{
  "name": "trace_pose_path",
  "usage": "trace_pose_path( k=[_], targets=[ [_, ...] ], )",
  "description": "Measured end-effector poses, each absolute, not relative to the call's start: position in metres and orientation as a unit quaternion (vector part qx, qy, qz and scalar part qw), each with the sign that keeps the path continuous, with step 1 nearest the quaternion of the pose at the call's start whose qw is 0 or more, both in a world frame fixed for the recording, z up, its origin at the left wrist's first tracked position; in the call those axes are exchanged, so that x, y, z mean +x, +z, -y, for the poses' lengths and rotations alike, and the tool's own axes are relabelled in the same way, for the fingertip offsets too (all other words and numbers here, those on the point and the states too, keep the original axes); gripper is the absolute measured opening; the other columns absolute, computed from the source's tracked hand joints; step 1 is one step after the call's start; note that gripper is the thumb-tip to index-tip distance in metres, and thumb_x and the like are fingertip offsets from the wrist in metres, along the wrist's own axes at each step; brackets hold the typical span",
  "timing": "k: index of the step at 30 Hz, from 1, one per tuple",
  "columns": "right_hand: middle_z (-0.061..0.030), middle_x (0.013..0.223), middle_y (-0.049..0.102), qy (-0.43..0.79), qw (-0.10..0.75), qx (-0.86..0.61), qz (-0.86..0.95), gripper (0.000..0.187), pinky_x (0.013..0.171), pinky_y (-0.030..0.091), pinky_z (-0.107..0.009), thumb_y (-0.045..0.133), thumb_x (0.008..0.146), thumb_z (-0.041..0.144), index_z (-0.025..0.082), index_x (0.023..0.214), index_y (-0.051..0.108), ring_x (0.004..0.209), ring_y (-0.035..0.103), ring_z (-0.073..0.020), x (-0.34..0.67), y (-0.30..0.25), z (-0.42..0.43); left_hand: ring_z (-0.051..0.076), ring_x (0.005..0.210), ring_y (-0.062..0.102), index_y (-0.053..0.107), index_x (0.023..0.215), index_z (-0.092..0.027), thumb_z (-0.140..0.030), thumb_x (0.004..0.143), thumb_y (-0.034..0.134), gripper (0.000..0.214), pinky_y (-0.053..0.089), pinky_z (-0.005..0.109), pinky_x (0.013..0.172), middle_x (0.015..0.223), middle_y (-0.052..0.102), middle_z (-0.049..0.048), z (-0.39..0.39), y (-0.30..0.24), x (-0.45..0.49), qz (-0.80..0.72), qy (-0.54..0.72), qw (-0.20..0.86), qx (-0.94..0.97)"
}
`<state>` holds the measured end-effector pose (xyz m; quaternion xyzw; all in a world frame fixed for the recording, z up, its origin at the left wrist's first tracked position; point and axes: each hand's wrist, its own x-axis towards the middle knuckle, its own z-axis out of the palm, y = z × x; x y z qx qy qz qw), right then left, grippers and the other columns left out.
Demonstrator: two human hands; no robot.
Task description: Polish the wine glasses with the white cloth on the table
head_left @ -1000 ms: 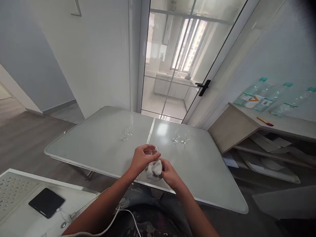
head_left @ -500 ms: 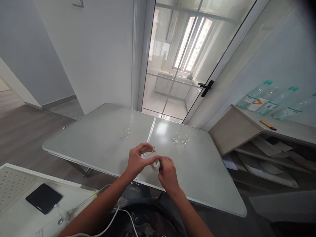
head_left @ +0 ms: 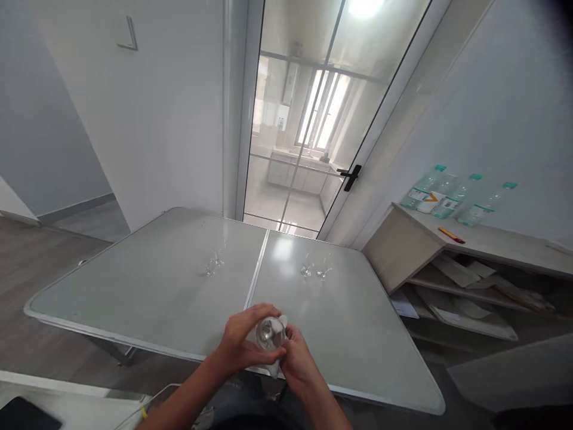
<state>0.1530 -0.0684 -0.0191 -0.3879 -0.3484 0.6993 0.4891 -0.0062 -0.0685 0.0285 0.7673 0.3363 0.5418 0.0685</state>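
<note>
A clear glass [head_left: 270, 332], apparently stemmed, is tilted so that its round opening faces me above the near edge of the table. My left hand [head_left: 242, 339] curls around its side, fingers above and thumb below. At the glass's right side, my right hand [head_left: 299, 361] is closed on a white cloth [head_left: 274, 370], part of which shows beneath and behind the glass. The fingertips of that hand are partly hidden. Farther back on the table stand two small stemmed glasses [head_left: 217, 260] on the left and two more [head_left: 306, 270] on the right.
The grey table [head_left: 152, 292] has a pale seam down its middle. Plastic bottles [head_left: 452, 200] and a yellow-red object [head_left: 451, 235] sit on a wooden shelf unit [head_left: 403, 239] at right. A glazed door [head_left: 295, 149] is behind. A dark flat device [head_left: 29, 415] lies at lower left.
My view has tipped upward, and both hands now appear lower. The glass has turned so its opening faces me, and my left hand wraps farther around it.
</note>
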Motion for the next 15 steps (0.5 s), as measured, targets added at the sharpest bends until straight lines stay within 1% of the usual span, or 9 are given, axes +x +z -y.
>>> trace_pose_path(
  k=[2,3,6,9,11,13,15],
  targets=[
    [-0.0022,0.075,0.070,0.651,0.508,-0.426,0.369,0.025,0.064,0.046,-0.025,0.083,0.064,0.030,0.014,0.081,0.073,0.068,0.058,-0.0161,0.151,-0.032,0.065,0.022,0.101,0.075,0.058,0.125,-0.022,-0.036,0.071,0.085,0.062,0.060,0.027,0.095,0.107,0.078,0.0057,0.071,0.027,-0.002,-0.296,0.515,0.059,0.802],
    [-0.0022,0.075,0.070,0.622,0.520,-0.443,0.382,0.025,0.064,0.046,-0.025,0.082,0.064,0.030,0.014,0.081,0.073,0.068,0.058,-0.0165,0.152,-0.039,0.063,0.022,0.103,0.075,0.057,0.127,-0.022,-0.036,0.072,0.085,0.063,0.059,0.028,0.097,0.108,0.077,0.0066,0.071,0.025,0.000,-0.288,0.503,0.057,0.813],
    [-0.0022,0.076,0.068,0.503,0.538,-0.505,0.449,0.020,0.065,0.046,-0.026,0.072,0.071,0.031,0.015,0.083,0.068,0.071,0.057,-0.0181,0.158,-0.057,0.057,0.021,0.104,0.074,0.057,0.126,-0.022,-0.032,0.075,0.084,0.059,0.059,0.029,0.097,0.110,0.077,0.0065,0.065,0.014,0.001,-0.317,0.504,0.069,0.800],
    [-0.0015,0.075,0.062,0.317,0.507,-0.598,0.534,0.007,0.067,0.044,-0.028,0.060,0.079,0.025,0.018,0.080,0.062,0.072,0.055,-0.0191,0.170,-0.065,0.058,0.020,0.097,0.076,0.061,0.120,-0.024,-0.032,0.075,0.083,0.051,0.061,0.028,0.090,0.108,0.077,0.0043,0.053,0.002,0.000,-0.394,0.531,0.098,0.744],
    [-0.0027,0.079,0.061,0.211,0.448,-0.630,0.599,0.004,0.069,0.044,-0.029,0.056,0.080,0.020,0.020,0.081,0.060,0.074,0.056,-0.0203,0.177,-0.062,0.061,0.021,0.093,0.077,0.062,0.117,-0.025,-0.034,0.075,0.083,0.048,0.062,0.030,0.087,0.105,0.077,0.0037,0.045,-0.005,0.002,-0.437,0.533,0.133,0.712],
    [-0.0056,0.096,0.062,0.168,0.369,-0.609,0.682,0.020,0.070,0.045,-0.029,0.054,0.078,0.014,0.021,0.094,0.062,0.075,0.060,-0.0201,0.183,-0.055,0.065,0.021,0.092,0.076,0.062,0.114,-0.025,-0.035,0.074,0.083,0.046,0.062,0.032,0.087,0.103,0.077,0.0034,0.039,-0.010,0.004,-0.462,0.527,0.178,0.691],
    [-0.0073,0.121,0.060,0.164,0.278,-0.564,0.760,0.042,0.071,0.047,-0.028,0.053,0.076,0.012,0.024,0.115,0.061,0.076,0.064,-0.0182,0.185,-0.045,0.068,0.022,0.094,0.076,0.062,0.112,-0.025,-0.036,0.075,0.083,0.044,0.061,0.034,0.088,0.103,0.076,0.0038,0.033,-0.015,0.007,-0.476,0.517,0.218,0.678]
  ],
)
